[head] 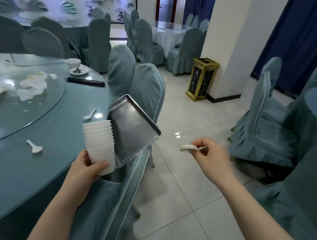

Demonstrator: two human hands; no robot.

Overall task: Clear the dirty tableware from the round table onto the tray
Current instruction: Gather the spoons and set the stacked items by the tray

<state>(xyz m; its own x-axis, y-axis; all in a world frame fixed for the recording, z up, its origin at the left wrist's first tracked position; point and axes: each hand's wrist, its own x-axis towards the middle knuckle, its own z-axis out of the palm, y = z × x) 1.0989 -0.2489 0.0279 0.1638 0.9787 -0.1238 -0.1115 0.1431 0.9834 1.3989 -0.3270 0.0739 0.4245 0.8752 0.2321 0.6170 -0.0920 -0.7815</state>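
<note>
Left hand [84, 167] grips light, crushable cup stack [99, 144] at base; right hand [212, 154] pinches slippery spoon [189, 148]; tray [132, 128] tilted on chair, may slide.

Both hands' fingers [95, 167] curled, gripping

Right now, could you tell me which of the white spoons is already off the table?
The spoon pinched in the right hand, held over the floor. The other two spoons lie on the round table.
</note>
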